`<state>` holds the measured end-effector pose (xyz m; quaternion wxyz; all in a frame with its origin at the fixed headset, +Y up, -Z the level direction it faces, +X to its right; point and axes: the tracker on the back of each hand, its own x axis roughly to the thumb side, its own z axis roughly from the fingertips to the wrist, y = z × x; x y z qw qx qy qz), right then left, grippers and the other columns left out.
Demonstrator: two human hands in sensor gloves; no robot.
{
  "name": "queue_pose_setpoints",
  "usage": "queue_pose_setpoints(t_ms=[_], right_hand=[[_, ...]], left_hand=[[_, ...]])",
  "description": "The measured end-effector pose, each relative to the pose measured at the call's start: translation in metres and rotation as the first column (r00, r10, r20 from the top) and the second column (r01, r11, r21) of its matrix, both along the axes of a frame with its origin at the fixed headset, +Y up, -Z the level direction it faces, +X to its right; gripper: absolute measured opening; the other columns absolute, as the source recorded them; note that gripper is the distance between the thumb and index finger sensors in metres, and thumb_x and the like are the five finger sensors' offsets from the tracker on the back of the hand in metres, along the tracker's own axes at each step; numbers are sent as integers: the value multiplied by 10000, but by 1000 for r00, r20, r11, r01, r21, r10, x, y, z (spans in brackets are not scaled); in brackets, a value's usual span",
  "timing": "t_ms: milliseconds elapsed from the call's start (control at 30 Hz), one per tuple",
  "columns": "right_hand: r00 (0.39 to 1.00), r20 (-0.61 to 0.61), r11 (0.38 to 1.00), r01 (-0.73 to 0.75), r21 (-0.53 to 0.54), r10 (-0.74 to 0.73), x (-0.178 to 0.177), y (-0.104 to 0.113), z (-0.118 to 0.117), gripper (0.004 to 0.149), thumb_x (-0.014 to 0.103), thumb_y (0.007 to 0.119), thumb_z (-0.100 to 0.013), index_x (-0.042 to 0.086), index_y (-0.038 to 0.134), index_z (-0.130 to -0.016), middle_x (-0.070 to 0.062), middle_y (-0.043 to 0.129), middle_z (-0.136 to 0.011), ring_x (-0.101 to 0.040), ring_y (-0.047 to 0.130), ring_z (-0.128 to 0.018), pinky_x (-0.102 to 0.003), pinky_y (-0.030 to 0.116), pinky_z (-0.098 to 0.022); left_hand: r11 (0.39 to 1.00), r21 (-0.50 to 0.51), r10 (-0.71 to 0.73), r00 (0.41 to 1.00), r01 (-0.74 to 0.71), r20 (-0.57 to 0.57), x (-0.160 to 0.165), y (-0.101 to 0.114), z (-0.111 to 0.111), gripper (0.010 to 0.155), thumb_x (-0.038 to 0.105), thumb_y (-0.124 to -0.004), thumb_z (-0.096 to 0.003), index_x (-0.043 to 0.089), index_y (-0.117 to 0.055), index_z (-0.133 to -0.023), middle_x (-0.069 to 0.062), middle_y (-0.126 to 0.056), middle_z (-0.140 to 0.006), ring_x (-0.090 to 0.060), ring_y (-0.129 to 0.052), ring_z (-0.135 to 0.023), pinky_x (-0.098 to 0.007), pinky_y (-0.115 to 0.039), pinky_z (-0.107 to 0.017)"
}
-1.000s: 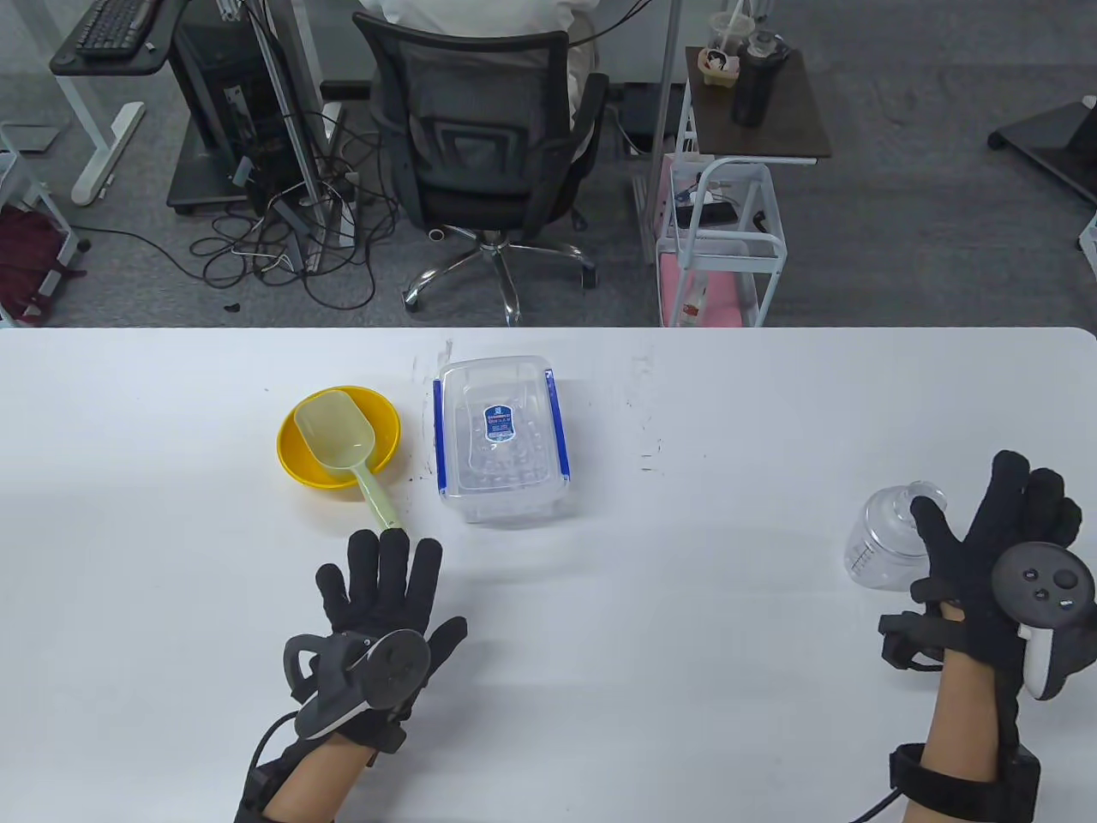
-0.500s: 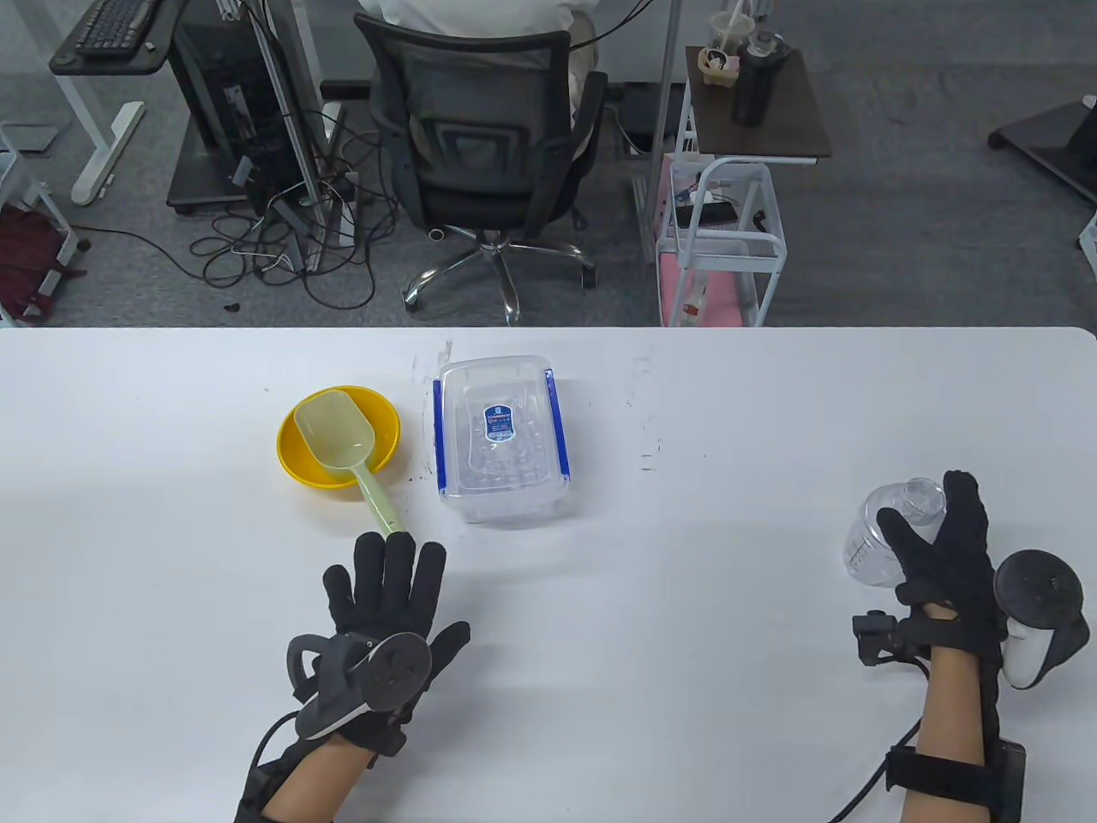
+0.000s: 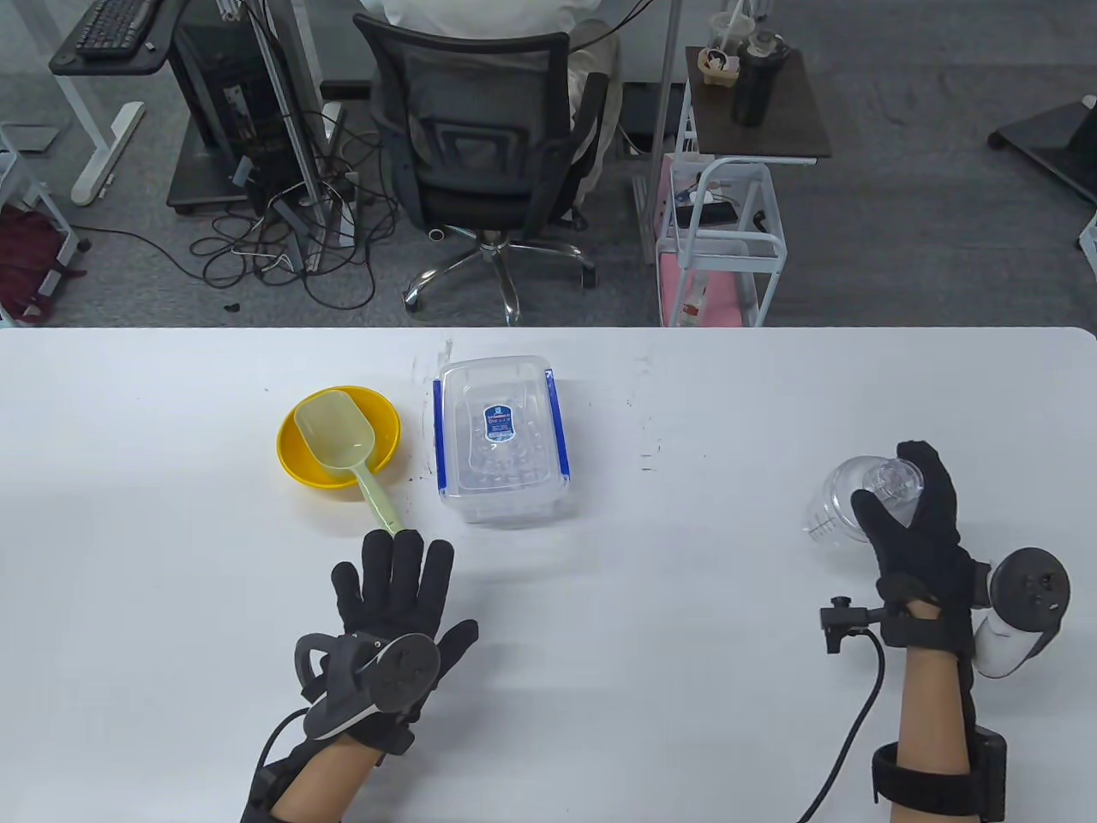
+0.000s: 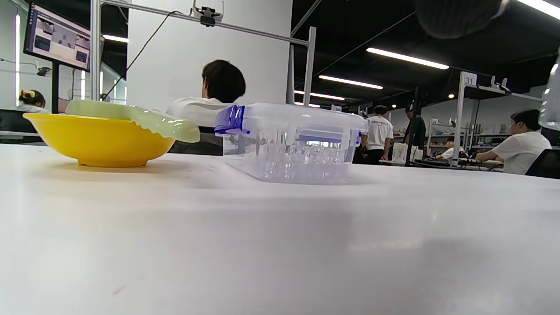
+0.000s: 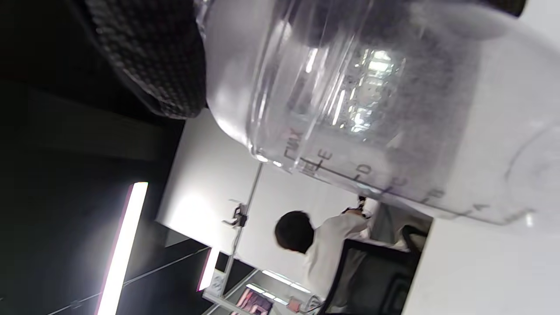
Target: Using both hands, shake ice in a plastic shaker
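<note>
The right hand (image 3: 913, 531) is at about 4 o'clock on the white table (image 3: 686, 617), near the right edge. Its fingers and thumb curl around the top of the clear plastic shaker (image 3: 844, 506), so it grips the shaker. The shaker leans over to the left, with its top end in the hand and its other end pointing to about 9 o'clock. I cannot tell if it touches the table. In the right wrist view the shaker (image 5: 376, 109) fills the top of the picture, and it has lines and letters marked on its side. A black gloved finger (image 5: 148, 57) sits beside it at 10 o'clock. I cannot tell if there is ice inside. The left hand (image 3: 390, 613) lies at about 7 o'clock on the table, palm down. Its fingers are straight and spread out, and it holds nothing. Its fingertips are just beside the end of the pale green scoop (image 3: 343, 446). The scoop rests in the yellow bowl (image 3: 338, 437) at about 10 o'clock, with its handle sticking out over the rim toward the left hand. Just to the right of the bowl, at 12 o'clock, sits a clear box (image 3: 501, 437) with a lid on and blue clips on its sides.
</note>
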<state>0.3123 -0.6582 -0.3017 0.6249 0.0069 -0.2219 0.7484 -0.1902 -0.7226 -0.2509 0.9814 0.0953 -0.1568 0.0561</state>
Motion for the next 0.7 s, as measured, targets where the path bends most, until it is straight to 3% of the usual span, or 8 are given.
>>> queue_pose_setpoints(t_ms=[67, 167, 300, 400, 533, 633, 700], right_hand=[[993, -111, 998, 42, 54, -35, -33, 18, 6, 997, 498, 1003, -256, 354, 481, -1093, -200, 424, -1144, -561, 533, -1005, -776, 559, -617], [960, -280, 994, 56, 95, -27, -81, 39, 17, 993, 509, 983, -272, 333, 461, -1098, -202, 421, -1144, -562, 538, -1002, -765, 572, -618], [916, -396, 989, -10, 147, 68, -138, 47, 26, 991, 528, 961, -286, 302, 446, -1102, -205, 430, -1140, -558, 557, -992, -736, 584, -629], [900, -399, 977, -108, 185, 175, -174, 40, 30, 987, 550, 941, -288, 272, 449, -1097, -205, 461, -1127, -560, 600, -964, -713, 626, -616], [860, -480, 981, -108, 164, 175, -209, 21, 33, 968, 558, 939, -283, 258, 487, -1085, -217, 512, -1102, -577, 661, -920, -709, 698, -563], [838, -545, 995, 36, 90, 19, -226, 4, 38, 979, 565, 934, -288, 240, 466, -1084, -223, 501, -1094, -585, 660, -908, -704, 714, -552], [864, -473, 982, 188, -13, -172, -230, -10, 43, 979, 553, 955, -277, 210, 493, -1069, -238, 502, -1080, -592, 632, -907, -725, 666, -559]], left_hand=[[1000, 18, 21, 1000, -21, 13, 0, 2, 2, 851, 636, -626, -525, 246, -203, -1152, -166, -181, -1199, -459, -177, -1093, -698, -261, -725], [991, 50, 125, 990, -128, 61, 7, 10, 10, 862, 628, -630, -530, 200, -211, -1150, -209, -195, -1171, -451, -410, -1035, -614, -437, -733], [964, 100, 228, 961, -245, 157, 20, 27, 18, 872, 632, -629, -534, 183, -203, -1148, -211, -234, -1170, -427, -509, -1002, -563, -524, -719], [929, 86, 333, 914, -360, 230, 31, 39, 16, 897, 643, -636, -528, 158, -194, -1140, -216, -289, -1166, -415, -573, -989, -538, -576, -711], [855, -29, 500, 806, -518, 318, 51, 51, 9, 960, 673, -677, -500, 161, -172, -1136, -224, -312, -1175, -507, -497, -1046, -633, -486, -742], [804, -75, 575, 738, -590, 354, 60, 48, 2, 1045, 711, -719, -460, 140, -132, -1110, -230, -335, -1165, -536, -553, -1038, -652, -534, -728], [768, -85, 617, 697, -635, 365, 58, 40, -3, 1056, 698, -782, -436, 175, -176, -1125, -209, -363, -1168, -500, -604, -1033, -654, -574, -712]])
